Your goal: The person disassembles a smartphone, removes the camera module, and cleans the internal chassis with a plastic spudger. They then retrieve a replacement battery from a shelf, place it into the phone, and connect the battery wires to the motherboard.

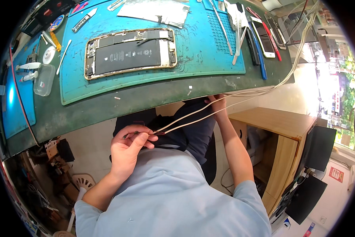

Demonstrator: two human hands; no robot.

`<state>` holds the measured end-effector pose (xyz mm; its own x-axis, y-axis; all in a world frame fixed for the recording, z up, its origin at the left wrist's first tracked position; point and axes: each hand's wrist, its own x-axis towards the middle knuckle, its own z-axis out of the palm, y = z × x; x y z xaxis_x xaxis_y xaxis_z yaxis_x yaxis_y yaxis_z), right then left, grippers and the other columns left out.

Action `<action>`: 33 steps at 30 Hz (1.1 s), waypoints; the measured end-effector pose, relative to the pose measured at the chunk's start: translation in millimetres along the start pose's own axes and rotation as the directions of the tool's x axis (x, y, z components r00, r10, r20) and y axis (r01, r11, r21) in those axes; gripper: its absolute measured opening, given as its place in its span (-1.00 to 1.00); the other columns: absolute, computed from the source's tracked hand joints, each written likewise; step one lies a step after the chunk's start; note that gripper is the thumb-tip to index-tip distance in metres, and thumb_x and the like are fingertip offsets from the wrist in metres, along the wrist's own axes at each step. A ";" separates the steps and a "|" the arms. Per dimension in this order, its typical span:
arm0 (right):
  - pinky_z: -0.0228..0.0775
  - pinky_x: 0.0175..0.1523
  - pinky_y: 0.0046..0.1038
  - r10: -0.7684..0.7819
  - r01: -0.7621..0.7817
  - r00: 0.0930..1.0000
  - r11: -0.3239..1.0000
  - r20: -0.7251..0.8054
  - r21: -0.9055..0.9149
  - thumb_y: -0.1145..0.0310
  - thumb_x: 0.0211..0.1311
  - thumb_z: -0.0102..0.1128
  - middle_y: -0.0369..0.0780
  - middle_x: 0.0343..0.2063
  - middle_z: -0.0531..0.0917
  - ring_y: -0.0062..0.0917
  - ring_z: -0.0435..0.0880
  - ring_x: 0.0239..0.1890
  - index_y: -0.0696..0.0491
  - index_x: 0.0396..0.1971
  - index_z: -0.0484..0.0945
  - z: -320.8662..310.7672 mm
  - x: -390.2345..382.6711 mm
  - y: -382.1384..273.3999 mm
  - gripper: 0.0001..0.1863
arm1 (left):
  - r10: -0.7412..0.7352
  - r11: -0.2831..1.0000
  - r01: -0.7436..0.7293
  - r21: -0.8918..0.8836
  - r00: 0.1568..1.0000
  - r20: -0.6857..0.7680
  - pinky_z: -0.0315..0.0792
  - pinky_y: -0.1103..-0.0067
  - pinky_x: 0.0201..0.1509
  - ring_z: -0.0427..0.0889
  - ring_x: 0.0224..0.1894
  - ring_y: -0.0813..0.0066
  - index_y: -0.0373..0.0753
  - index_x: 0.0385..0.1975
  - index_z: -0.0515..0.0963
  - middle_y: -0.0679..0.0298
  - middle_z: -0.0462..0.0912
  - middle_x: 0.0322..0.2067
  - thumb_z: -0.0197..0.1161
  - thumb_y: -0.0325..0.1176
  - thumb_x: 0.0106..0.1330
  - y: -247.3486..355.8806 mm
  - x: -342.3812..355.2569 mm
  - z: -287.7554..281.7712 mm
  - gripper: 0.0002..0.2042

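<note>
Two thin cream cables (189, 115) run from my left hand up to the right, past my right hand and over the bench's front edge. My left hand (129, 145) is closed above my lap, thumb and forefinger pinching the cable ends, where a small dark piece (159, 133) shows. My right hand (217, 105) is just below the bench edge with its fingers curled at the cables; its fingertips are partly hidden. Beyond both hands, an opened smartphone (130, 53) lies on the blue work mat (145, 81), its black battery and inner boards exposed.
Tweezers (223, 29), a blue pen-like tool (258, 53) and a white phone (263, 38) lie at the mat's right. A cotton swab (64, 57) and a clear plastic box (45, 80) are at the left. A wooden cabinet (272, 120) stands beside my right arm.
</note>
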<state>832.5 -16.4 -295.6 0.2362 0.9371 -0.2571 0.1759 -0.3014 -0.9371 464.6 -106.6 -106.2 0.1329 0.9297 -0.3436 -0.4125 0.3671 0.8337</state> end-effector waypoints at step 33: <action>0.70 -0.03 -0.29 0.285 -0.520 0.847 0.619 0.450 0.589 0.31 0.48 0.10 0.03 -0.12 0.69 -0.23 0.75 -0.09 0.23 -0.01 0.49 39.9 -145.8 -144.8 -0.71 | -0.023 0.994 0.038 -0.107 0.991 0.135 0.63 0.51 -0.08 0.69 -0.11 0.38 -0.38 -0.03 0.50 0.09 0.62 -0.09 0.28 -0.47 0.39 14.3 19.0 -1.4 -0.77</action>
<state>734.4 -102.4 -131.8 -0.1795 0.7869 -0.5904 -0.5765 -0.5704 -0.5850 460.0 -83.8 -101.4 0.2626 0.9166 -0.3014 -0.5008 0.3965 0.7694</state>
